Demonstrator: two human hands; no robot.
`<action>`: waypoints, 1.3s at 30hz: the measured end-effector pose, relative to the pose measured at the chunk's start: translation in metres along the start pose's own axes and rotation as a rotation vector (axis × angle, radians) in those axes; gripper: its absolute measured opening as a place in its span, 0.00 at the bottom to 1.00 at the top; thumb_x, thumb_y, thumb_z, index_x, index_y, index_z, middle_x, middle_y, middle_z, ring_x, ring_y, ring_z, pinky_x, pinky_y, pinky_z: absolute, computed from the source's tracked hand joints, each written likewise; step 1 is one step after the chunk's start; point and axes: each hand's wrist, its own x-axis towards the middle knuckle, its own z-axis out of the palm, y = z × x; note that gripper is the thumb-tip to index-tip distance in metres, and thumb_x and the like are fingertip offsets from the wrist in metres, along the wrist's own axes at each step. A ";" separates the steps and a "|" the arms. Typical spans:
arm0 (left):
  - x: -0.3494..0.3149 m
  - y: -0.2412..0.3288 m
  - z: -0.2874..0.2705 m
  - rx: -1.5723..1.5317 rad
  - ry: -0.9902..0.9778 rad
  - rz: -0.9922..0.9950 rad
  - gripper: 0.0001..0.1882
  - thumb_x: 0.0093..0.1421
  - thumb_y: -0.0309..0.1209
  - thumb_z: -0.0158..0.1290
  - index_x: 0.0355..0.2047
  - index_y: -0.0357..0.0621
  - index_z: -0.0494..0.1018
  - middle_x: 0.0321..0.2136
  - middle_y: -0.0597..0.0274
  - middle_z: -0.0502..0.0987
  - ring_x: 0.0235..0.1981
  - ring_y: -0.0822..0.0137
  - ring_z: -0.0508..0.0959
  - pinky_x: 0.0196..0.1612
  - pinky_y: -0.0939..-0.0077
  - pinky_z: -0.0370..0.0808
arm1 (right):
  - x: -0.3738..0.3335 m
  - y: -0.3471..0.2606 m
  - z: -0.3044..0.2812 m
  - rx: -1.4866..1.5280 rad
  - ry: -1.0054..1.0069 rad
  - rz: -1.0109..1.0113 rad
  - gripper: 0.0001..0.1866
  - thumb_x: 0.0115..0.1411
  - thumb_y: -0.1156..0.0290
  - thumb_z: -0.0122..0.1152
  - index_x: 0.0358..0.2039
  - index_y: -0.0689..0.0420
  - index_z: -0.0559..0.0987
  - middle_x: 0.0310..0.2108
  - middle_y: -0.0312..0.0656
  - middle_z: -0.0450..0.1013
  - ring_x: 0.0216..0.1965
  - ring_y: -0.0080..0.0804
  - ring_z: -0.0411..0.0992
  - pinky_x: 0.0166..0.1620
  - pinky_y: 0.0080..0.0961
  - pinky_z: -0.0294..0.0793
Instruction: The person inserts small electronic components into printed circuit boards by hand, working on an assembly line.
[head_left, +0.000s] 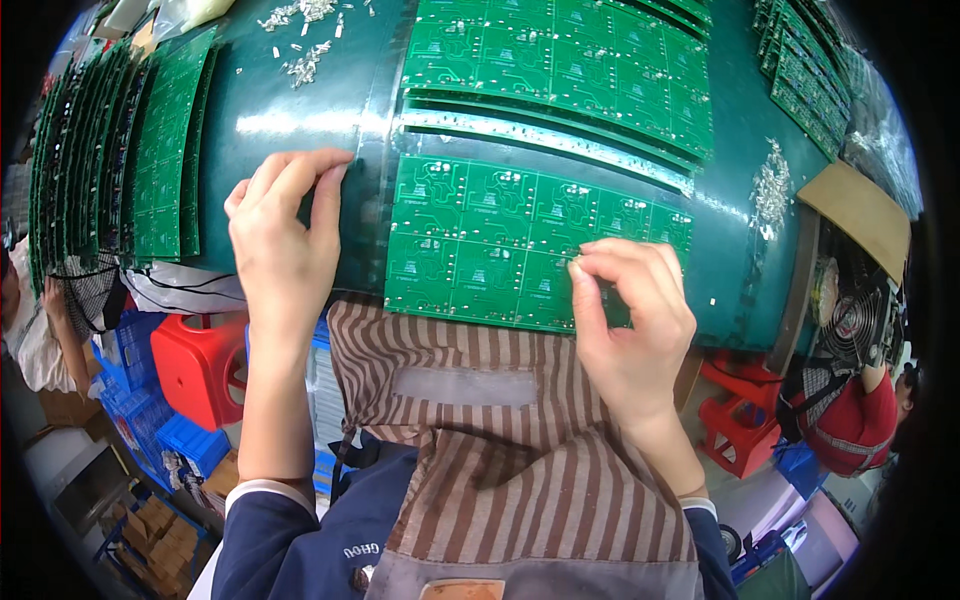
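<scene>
A green circuit board panel (480,240) lies flat on the table in front of me, its face divided into several repeated sections. My right hand (640,325) is over its right part, thumb and forefinger pinched together close to the surface. Whatever sits between those fingertips is too small to make out. To the left of the panel, my left hand (280,225) hovers above the green table mat (300,120), also in a pinch. Its fingertips hide anything they may hold. Farther back, a stack of similar green panels (560,60) rests behind a pale metallic strip (540,138).
Upright circuit boards (165,150) stand in a row at the left. Small light-coloured components (306,65) lie scattered at the back, with another pile (771,190) at the right. More boards (805,80) lean at the far right. Red stools (200,368) and other people flank the table.
</scene>
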 end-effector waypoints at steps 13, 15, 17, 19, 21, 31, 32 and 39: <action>-0.006 0.054 -0.008 -0.337 -0.069 0.133 0.08 0.53 0.21 0.64 0.34 0.47 0.83 0.29 0.66 0.83 0.29 0.71 0.79 0.42 0.73 0.63 | -0.010 0.004 0.007 0.028 0.035 -0.038 0.10 0.51 0.83 0.66 0.35 0.61 0.79 0.35 0.43 0.75 0.37 0.42 0.72 0.40 0.35 0.74; -0.007 0.063 -0.007 -0.353 -0.102 0.121 0.09 0.53 0.21 0.64 0.35 0.46 0.83 0.29 0.66 0.83 0.29 0.70 0.79 0.42 0.73 0.63 | -0.010 0.004 0.005 0.024 0.047 -0.040 0.10 0.51 0.82 0.68 0.35 0.62 0.79 0.35 0.43 0.75 0.37 0.43 0.72 0.41 0.34 0.74; -0.010 0.072 -0.005 -0.383 -0.125 0.160 0.10 0.53 0.22 0.65 0.37 0.47 0.83 0.29 0.67 0.83 0.30 0.70 0.80 0.44 0.72 0.65 | -0.009 0.006 0.002 0.051 0.000 -0.012 0.12 0.50 0.81 0.69 0.37 0.60 0.81 0.36 0.43 0.77 0.38 0.42 0.74 0.41 0.33 0.75; -0.012 0.083 -0.002 -0.434 -0.173 0.216 0.09 0.53 0.22 0.65 0.35 0.49 0.82 0.29 0.68 0.83 0.31 0.70 0.80 0.45 0.70 0.65 | -0.005 0.009 -0.009 0.085 -0.002 0.027 0.12 0.50 0.80 0.70 0.37 0.59 0.82 0.36 0.42 0.78 0.37 0.40 0.75 0.40 0.33 0.76; -0.014 0.097 0.000 -0.452 -0.259 0.230 0.08 0.52 0.21 0.65 0.31 0.48 0.82 0.28 0.70 0.83 0.33 0.69 0.81 0.48 0.69 0.64 | 0.001 0.018 -0.025 0.088 0.030 0.100 0.10 0.51 0.79 0.70 0.36 0.56 0.84 0.33 0.41 0.80 0.34 0.36 0.78 0.37 0.30 0.78; -0.010 0.127 0.036 -0.337 -0.288 0.259 0.07 0.50 0.27 0.67 0.30 0.53 0.84 0.29 0.72 0.79 0.42 0.67 0.75 0.49 0.67 0.59 | 0.018 0.121 -0.085 -0.417 0.296 0.444 0.06 0.58 0.71 0.67 0.33 0.58 0.81 0.27 0.42 0.77 0.28 0.36 0.73 0.37 0.31 0.74; -0.009 0.128 0.036 -0.333 -0.295 0.268 0.07 0.50 0.27 0.67 0.30 0.53 0.84 0.29 0.72 0.79 0.42 0.67 0.75 0.49 0.67 0.59 | 0.018 0.119 -0.083 -0.422 0.294 0.438 0.05 0.58 0.72 0.67 0.33 0.58 0.81 0.27 0.42 0.77 0.28 0.36 0.73 0.37 0.32 0.74; -0.004 0.138 0.036 -0.293 -0.357 0.264 0.04 0.53 0.28 0.66 0.31 0.51 0.84 0.29 0.72 0.80 0.41 0.67 0.76 0.50 0.67 0.60 | 0.008 0.120 -0.075 -0.380 0.352 0.329 0.03 0.59 0.74 0.65 0.33 0.58 0.80 0.29 0.42 0.77 0.31 0.40 0.74 0.39 0.35 0.74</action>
